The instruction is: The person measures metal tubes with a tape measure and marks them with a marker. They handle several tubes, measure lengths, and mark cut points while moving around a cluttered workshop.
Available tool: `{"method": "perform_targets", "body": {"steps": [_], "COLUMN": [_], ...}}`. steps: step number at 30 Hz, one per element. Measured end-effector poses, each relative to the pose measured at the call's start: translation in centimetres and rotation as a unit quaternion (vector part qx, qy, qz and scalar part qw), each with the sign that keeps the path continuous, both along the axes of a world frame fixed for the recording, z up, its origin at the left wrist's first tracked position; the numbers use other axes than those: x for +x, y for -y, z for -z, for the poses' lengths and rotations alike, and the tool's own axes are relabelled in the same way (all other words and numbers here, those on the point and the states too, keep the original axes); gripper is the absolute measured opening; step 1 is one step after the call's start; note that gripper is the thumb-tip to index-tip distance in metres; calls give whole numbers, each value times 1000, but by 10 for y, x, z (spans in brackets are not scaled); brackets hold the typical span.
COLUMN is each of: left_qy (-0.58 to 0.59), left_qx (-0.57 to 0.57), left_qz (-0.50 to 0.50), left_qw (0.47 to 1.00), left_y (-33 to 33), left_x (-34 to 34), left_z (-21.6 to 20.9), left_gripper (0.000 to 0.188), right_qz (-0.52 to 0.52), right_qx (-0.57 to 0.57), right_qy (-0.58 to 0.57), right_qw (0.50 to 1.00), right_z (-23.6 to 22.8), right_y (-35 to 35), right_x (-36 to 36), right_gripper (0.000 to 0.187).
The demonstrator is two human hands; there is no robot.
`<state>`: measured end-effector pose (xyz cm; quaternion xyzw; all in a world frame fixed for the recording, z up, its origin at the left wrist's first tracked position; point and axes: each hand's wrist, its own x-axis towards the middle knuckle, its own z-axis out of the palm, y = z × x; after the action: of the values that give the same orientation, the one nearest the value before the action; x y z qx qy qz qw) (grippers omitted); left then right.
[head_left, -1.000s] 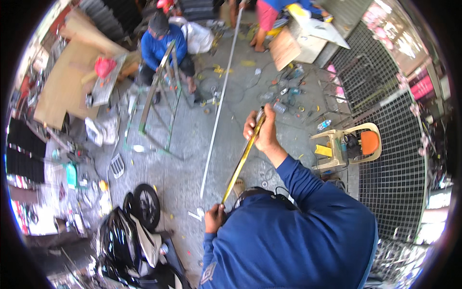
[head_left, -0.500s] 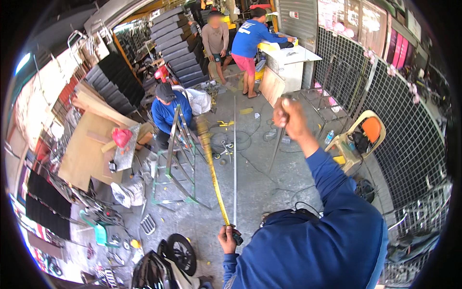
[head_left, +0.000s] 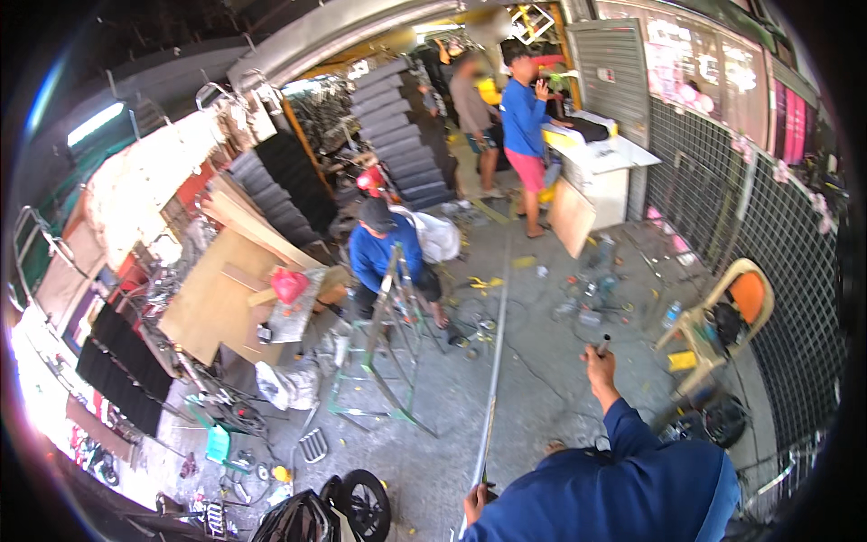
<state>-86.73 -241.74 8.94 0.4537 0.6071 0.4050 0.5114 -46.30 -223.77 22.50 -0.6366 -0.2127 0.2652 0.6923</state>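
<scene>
At the lower edge, my left hand is closed around a dark tape measure, partly hidden by my fingers and sleeve. A thin yellowish strip of its blade shows along a long, straight metal tube, which runs away from me across the floor. My right hand is raised to the right of the tube, apart from it. Its fingers are closed on a short, dark, marker-like stick that points up.
A green metal frame stands left of the tube, with a person in blue crouched behind it. Two people stand near a white table. A chair is at right; a motorcycle wheel is lower left. Cables cross the floor.
The extended tape blade has swung from left of the tube to lie along it. My right hand has come down and closer. The view has shifted; a person at the table has straightened.
</scene>
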Motion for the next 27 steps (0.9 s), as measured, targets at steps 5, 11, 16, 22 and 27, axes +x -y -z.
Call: {"method": "perform_targets", "body": {"steps": [5, 11, 16, 22, 27], "left_qy": [109, 52, 75, 20, -72], "left_qx": [-5, -15, 39, -57, -43], "left_qz": [-203, -125, -75, 40, 72], "left_qw": [973, 991, 994, 997, 994], "left_y": [-28, -81, -156, -175, -211], "left_x": [-10, 44, 135, 163, 141], "left_z": [46, -9, -51, -27, 16], "left_gripper": [48, 39, 28, 44, 31], "right_qz": [-130, -205, -289, -229, -144], "right_qx": [-18, 95, -85, -30, -218], "right_qy": [7, 143, 212, 133, 50], "right_qw": [991, 964, 930, 964, 964], "right_z": [-84, -42, 58, 2, 85], "right_y": [-60, -114, -115, -140, -115], "right_x": [36, 50, 53, 108, 126], "right_gripper": [34, 44, 40, 41, 52]}}
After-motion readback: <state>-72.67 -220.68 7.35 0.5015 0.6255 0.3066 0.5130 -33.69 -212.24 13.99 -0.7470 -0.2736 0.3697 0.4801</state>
